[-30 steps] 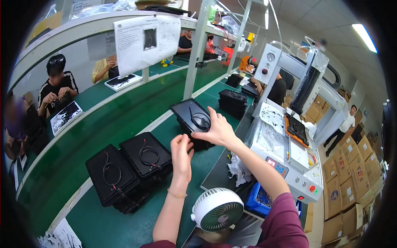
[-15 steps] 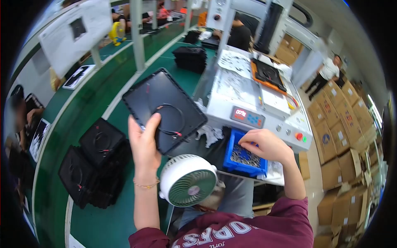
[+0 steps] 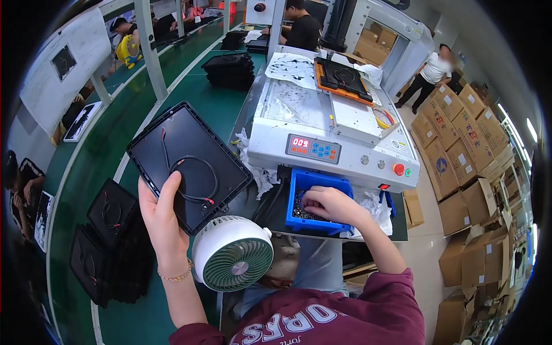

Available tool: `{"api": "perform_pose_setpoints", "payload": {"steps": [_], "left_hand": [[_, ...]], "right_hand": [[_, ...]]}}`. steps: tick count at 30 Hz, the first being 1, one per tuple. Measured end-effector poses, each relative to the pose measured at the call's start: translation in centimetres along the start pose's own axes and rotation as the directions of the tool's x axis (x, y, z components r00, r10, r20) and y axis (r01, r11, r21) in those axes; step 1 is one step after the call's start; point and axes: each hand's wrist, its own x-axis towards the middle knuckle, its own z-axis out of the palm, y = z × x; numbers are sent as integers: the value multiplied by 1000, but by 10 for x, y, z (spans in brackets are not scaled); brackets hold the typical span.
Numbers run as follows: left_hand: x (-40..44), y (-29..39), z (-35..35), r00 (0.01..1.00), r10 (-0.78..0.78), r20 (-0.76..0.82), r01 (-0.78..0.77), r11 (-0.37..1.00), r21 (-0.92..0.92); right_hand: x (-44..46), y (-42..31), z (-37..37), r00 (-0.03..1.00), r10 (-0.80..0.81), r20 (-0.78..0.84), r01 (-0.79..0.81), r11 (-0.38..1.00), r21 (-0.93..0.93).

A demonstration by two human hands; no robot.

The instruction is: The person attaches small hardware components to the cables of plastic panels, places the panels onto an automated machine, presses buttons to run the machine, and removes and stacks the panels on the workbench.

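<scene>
In my left hand (image 3: 163, 221) is a black rectangular plastic panel (image 3: 198, 138) with a raised rim. My thumb presses on its inner face, beside a loop of black cable (image 3: 216, 183) with red-tipped ends. My right hand (image 3: 329, 204) dips into a blue plastic bin (image 3: 294, 202) of small dark metal pieces (image 3: 300, 211) that look like screws. Its fingers are curled together among the pieces, and what lies between the fingertips is hidden. A white fan (image 3: 234, 253) with a green grille stands below the panel, between my forearms.
Stacked black panels (image 3: 106, 247) lie on the green bench at left, with another stack (image 3: 228, 70) farther back. A white machine (image 3: 267, 144) with an orange fixture (image 3: 322, 86) holding a panel stands ahead. Cardboard boxes (image 3: 460, 149) line the right; several people are around.
My right hand has gone down from above the bin into the small pieces. The panel stays in my left hand. The whole view has shifted, so the bench and machine appear farther left.
</scene>
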Motion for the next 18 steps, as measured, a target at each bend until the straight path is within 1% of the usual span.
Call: {"api": "perform_pose_setpoints", "payload": {"steps": [1, 5, 7, 10, 13, 18], "left_hand": [[-1, 1, 2, 1000, -4, 4, 4, 1000, -3], [-3, 6, 4, 998, -51, 41, 52, 998, -39], [-3, 6, 4, 998, -46, 42, 47, 998, -36], [-3, 6, 4, 998, -45, 36, 46, 998, -42], [-4, 4, 4, 1000, -16, 21, 16, 1000, -22], [-5, 4, 4, 1000, -10, 23, 11, 1000, -13]], "right_hand": [[0, 2, 0, 1000, -18, -1, 18, 1000, 23], [-2, 1, -5, 1000, -4, -8, 4, 999, 41], [-4, 1, -4, 1000, 19, -22, -18, 998, 52], [-5, -12, -6, 998, 13, -65, -9, 999, 49], [-3, -2, 1, 997, -61, -47, 62, 998, 28], [-2, 0, -2, 999, -33, -6, 33, 999, -4]]}}
